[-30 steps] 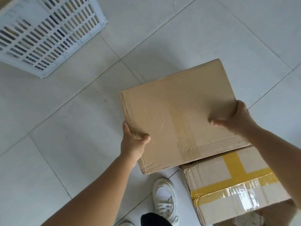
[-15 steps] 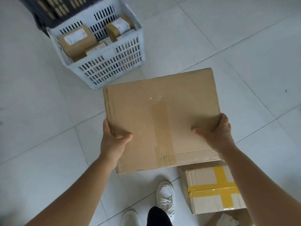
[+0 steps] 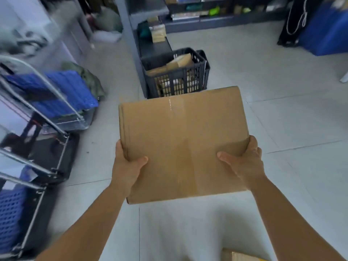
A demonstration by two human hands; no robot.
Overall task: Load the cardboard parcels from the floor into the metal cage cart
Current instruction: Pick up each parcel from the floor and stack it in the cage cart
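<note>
- I have the cardboard box (image 3: 183,144) held up off the floor (image 3: 282,113) in front of me, flat top toward the camera, a strip of tape down its middle.
- My left hand (image 3: 125,167) grips its left edge, thumb curled onto the top; my right hand (image 3: 244,163) grips the right edge the same way.
- The metal cart (image 3: 40,147) stands at my left, blurred, with blue crates inside it.
- Beyond the box sits a black crate (image 3: 176,75) holding parcels, beside a grey shelf post (image 3: 130,34).
- Another box corner (image 3: 243,256) shows at the bottom edge.
</note>
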